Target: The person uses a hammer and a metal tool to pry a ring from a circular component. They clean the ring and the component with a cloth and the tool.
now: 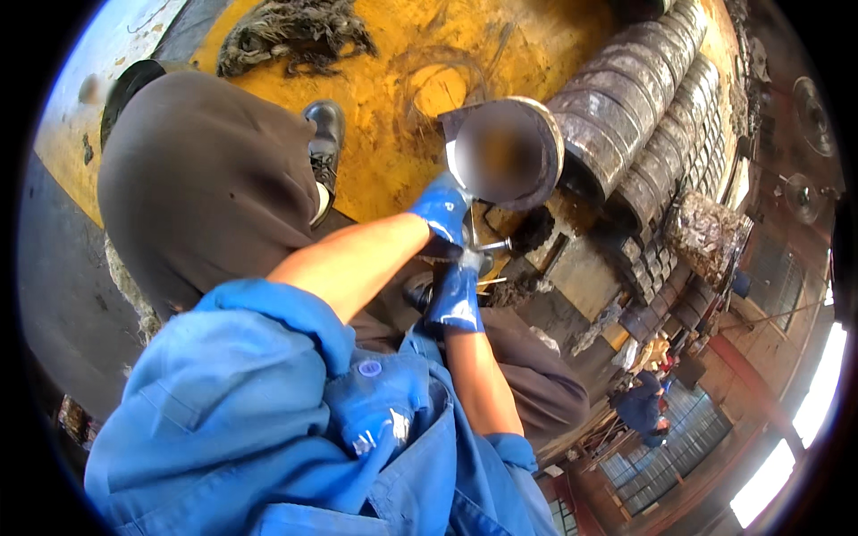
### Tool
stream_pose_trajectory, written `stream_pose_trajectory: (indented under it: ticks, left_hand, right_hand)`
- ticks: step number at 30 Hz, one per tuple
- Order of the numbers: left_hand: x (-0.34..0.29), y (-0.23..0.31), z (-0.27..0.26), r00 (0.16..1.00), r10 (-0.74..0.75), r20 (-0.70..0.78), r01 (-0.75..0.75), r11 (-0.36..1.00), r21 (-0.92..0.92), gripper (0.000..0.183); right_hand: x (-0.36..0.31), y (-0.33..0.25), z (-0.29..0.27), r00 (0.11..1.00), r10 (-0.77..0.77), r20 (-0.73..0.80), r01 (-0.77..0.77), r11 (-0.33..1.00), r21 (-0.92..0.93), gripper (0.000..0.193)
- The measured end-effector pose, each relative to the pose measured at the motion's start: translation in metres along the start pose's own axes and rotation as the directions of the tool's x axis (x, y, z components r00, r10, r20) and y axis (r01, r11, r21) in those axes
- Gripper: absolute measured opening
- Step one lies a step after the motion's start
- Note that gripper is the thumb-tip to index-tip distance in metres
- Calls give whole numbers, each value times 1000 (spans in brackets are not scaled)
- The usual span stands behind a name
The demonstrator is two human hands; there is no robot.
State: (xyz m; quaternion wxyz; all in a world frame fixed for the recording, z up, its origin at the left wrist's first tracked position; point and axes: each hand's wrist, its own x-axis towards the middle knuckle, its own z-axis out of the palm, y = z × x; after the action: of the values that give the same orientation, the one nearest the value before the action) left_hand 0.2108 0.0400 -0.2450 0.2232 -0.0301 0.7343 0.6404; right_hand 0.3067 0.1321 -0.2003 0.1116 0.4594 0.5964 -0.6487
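My left hand (pixel 442 210), in a blue glove, grips the lower rim of a grey metal cylinder (pixel 527 134) that faces me end-on. My right hand (pixel 456 295), also blue-gloved, sits just below it with its fingers closed around a thin metal rod (pixel 493 243) that sticks out to the right. Both forearms are bare below rolled blue sleeves. My knee in grey trousers (pixel 206 179) fills the left of the view, and my black boot (pixel 323 134) stands on the yellow floor (pixel 393 116).
Rows of ribbed metal rings (pixel 652 98) lie stacked at the right of the cylinder. A tangle of frayed rope (pixel 295 36) lies on the floor at the top. Another person in blue (pixel 643 406) crouches farther off at the lower right.
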Motion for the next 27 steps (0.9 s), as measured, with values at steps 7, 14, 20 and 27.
stream_pose_trajectory:
  ticks: [7,14,20,27]
  left_hand:
    - [2,13,-10,925,-374,62,379,919,-107,41]
    - [12,25,-25,897,-396,194,428,889,-162,47]
    - [2,84,-65,965,-216,151,199,972,122,45]
    - [24,79,-41,943,-332,22,313,864,-394,44]
  right_hand:
    - [1,4,8,999,42,9,-42,997,58,29]
    - [1,-1,16,996,76,43,-77,996,41,30]
    - [8,-16,22,996,60,60,-61,998,16,31]
    - [25,-60,63,997,-32,65,31,999,14,31]
